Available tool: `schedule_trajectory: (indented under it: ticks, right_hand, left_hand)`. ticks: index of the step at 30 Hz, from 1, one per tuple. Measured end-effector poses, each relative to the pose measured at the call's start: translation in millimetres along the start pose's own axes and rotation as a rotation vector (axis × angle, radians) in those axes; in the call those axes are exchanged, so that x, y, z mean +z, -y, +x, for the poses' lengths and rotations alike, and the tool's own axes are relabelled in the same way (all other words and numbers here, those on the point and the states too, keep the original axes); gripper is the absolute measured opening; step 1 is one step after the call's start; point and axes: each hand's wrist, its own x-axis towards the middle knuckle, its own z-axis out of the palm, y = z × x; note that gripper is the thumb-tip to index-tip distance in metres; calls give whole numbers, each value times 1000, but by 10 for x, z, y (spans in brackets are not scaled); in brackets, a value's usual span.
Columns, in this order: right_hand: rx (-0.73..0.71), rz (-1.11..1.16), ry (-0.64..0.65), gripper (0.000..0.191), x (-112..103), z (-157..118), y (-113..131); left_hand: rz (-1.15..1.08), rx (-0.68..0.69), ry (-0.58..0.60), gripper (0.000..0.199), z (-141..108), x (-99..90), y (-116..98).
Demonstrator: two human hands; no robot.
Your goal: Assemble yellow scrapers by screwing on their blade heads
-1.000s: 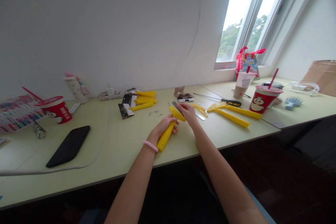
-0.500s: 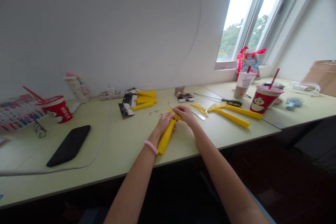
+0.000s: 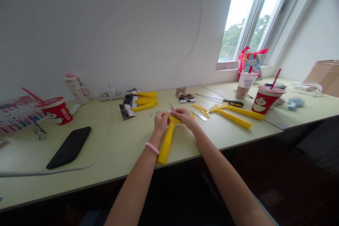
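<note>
A yellow scraper-like tool (image 3: 166, 143) lies near the table's front edge, its handle toward me and its wide head under my hands. My left hand (image 3: 161, 121) is closed at the left of the head, fingertips pinched on something small. From the right, my right hand (image 3: 184, 116) is closed too, its fingertips meeting the left ones over the head. A small shiny piece shows between the fingertips, too small to name. Just right of my right hand are a metal blade (image 3: 199, 115) and a thin yellow piece (image 3: 200, 108). Small screws (image 3: 152, 114) lie to the left.
Yellow handles (image 3: 145, 101) rest on black packaging at the back. More yellow tools (image 3: 235, 117) and a screwdriver (image 3: 233, 103) lie right, near red cups (image 3: 266, 101). At left are a black phone (image 3: 69, 147), a white cable (image 3: 102, 148) and another red cup (image 3: 59, 112).
The yellow tool's handle has shifted slightly toward the table's front edge. My left hand has moved off the handle top, and both hands' fingertips have come together above the head.
</note>
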Motion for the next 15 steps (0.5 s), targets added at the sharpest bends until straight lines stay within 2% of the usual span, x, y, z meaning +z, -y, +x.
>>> schedule_trajectory:
  ticks: [5, 9, 12, 15]
  right_hand:
    - [9, -1, -9, 35, 9, -10, 2]
    - [117, 68, -42, 27, -23, -6, 39]
    - [189, 132, 10, 20, -31, -5, 53]
    - [166, 141, 42, 20, -21, -4, 43]
  left_hand:
    - [32, 41, -92, 27, -1, -21, -45]
    - [28, 61, -243, 27, 24, -63, -84]
    - [17, 69, -320, 27, 31, -84, -102]
    - [34, 83, -344, 27, 23, -85, -107]
